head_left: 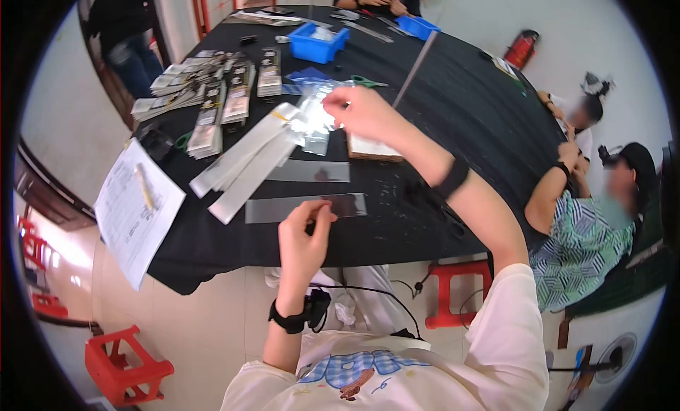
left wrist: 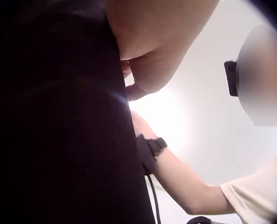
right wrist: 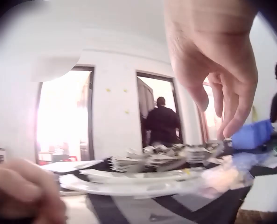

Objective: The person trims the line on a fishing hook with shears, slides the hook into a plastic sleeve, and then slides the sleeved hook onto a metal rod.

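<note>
In the head view, a black cloth (head_left: 460, 106) is covering the table, a blue bin (head_left: 315, 51) is standing toward the far side, and red stools (head_left: 127, 365) are standing on the floor. The right hand (head_left: 360, 112) is reaching over clear plastic bags (head_left: 316, 140), right of white strips (head_left: 244, 160). The left hand (head_left: 301, 237) is curling its fingers beside the near transparent strip (head_left: 265, 211); whether they are pinching it, I cannot tell. In the left wrist view, a dark expanse is filling the left side and hiding most fingers. In the right wrist view, the right fingers are hanging loose, holding nothing, while the left hand is blurring, cut off at near left.
</note>
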Tool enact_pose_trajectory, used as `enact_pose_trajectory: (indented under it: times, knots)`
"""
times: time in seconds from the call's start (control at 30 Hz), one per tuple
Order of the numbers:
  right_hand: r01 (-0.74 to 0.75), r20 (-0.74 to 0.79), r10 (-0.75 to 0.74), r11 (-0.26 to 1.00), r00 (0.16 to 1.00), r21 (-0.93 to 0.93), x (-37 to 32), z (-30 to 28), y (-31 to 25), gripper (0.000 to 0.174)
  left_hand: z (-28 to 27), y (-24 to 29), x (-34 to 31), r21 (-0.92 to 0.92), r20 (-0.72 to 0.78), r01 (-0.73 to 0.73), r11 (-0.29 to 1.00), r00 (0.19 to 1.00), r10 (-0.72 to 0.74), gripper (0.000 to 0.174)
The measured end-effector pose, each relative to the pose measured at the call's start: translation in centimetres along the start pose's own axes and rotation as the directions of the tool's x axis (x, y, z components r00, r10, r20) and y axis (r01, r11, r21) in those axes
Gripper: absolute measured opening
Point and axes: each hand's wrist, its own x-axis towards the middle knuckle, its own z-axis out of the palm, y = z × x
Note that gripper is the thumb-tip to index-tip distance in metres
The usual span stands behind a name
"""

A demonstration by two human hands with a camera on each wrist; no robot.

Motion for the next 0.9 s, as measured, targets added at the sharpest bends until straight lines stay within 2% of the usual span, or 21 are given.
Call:
enact_pose_trajectory:
  times: [0.07,0.13,0.2,0.27,0.33,0.4,0.53,0.6,0.67,0.73,0.8,0.87,0.9]
  knots:
    - [0.104,0.185,-0.07,0.979,0.98,-0.178,-5.8,-2.7,-4.1,0.022,0.0,0.4,-0.1,-0.013,0.011,0.029,1.0,1.0,-0.028,0.014]
    - [0.031,0.257,0.018,0.982,0.966,-0.184,-10.0,-5.5,-6.3,0.02,-0.1,0.7,-0.1,-0.005,0.03,0.042,0.999,0.999,-0.042,0.015]
    - [-0.088,0.153,0.122,0.974,0.981,-0.208,-12.9,-8.2,-6.5,0.02,-0.1,0.4,-0.1,0.003,0.015,0.036,0.999,0.999,-0.036,0.013]
    - [-0.206,-0.033,0.204,0.972,0.978,-0.11,-15.0,-11.3,-4.6,0.019,-0.1,0.2,-0.1,-0.004,0.015,0.046,0.999,0.999,-0.046,0.014]
    - [-0.338,-0.16,0.323,0.938,0.933,-0.081,-16.5,-14.4,-3.0,0.019,0.0,0.1,-0.1,-0.026,0.018,0.041,0.999,0.999,-0.04,0.014]
    - [-0.468,-0.224,0.44,0.879,0.87,-0.094,-17.9,-17.0,0.7,0.019,0.1,0.2,-0.2,-0.031,0.016,0.064,0.997,0.998,-0.064,0.015]
    - [-0.605,-0.22,0.576,0.791,0.787,-0.093,-20.5,-18.6,7.1,0.019,0.2,0.1,-0.2,-0.03,0.016,0.054,0.998,0.998,-0.054,0.018]
    - [-0.677,-0.158,0.662,0.732,0.732,-0.07,-21.2,-18.4,9.0,0.02,0.2,0.2,-0.2,-0.028,0.021,0.048,0.998,0.999,-0.047,0.019]
    - [-0.682,-0.149,0.668,0.726,0.729,-0.083,-21.4,-17.6,10.9,0.015,0.2,0.2,-0.1,-0.014,0.016,0.038,0.999,0.999,-0.038,0.02]
    - [-0.647,-0.1,0.639,0.757,0.763,-0.096,-21.2,-16.6,12.3,0.015,0.3,0.1,-0.1,-0.004,0.019,0.035,0.999,0.999,-0.035,0.02]
    - [-0.677,-0.063,0.675,0.729,0.736,-0.099,-20.8,-15.8,12.1,0.017,0.4,0.2,0.0,0.001,0.016,0.03,1.0,0.999,-0.03,0.02]
    - [-0.556,-0.13,0.542,0.797,0.831,-0.234,-20.2,-14.3,11.4,0.019,0.4,0.2,0.0,0.039,0.008,0.045,0.998,0.999,-0.045,0.022]
    - [-0.536,-0.144,0.517,0.802,0.844,-0.262,-19.8,-13.5,10.5,0.018,0.4,0.3,0.0,0.049,0.005,0.037,0.998,0.999,-0.038,0.022]
